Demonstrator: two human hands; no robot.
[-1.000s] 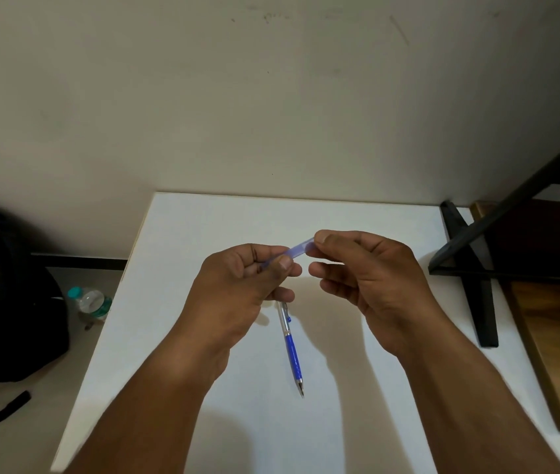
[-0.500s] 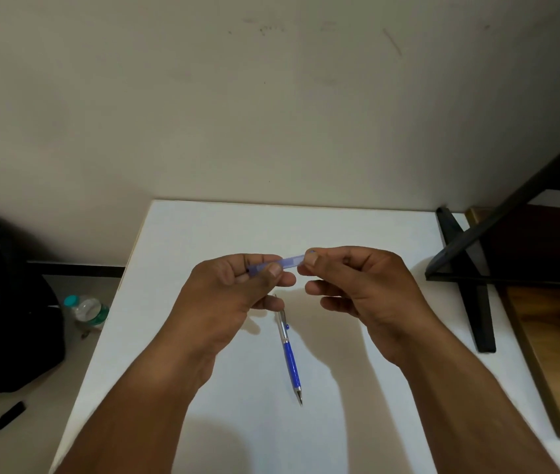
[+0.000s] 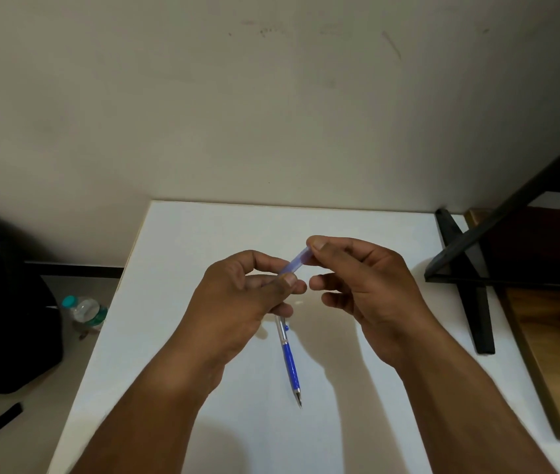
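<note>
Hands (image 3: pixel 237 302) (image 3: pixel 367 285) both pinch translucent blue tube (image 3: pixel 295 263) above pen (image 3: pixel 290 360); fingers curled.

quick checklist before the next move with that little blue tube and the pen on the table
1. Left hand grips the blue tube at its lower end: ok.
2. Right hand pinches the tube's upper end between thumb and forefinger: ok.
3. Tube held above the white table, not touching it: ok.
4. Pen lies flat on the table below the hands, tip toward the person: ok.
5. Pen's top end visible: not ok, the left hand's fingers cover it.
6. Whether the tube is closed or empty: cannot tell.
</note>
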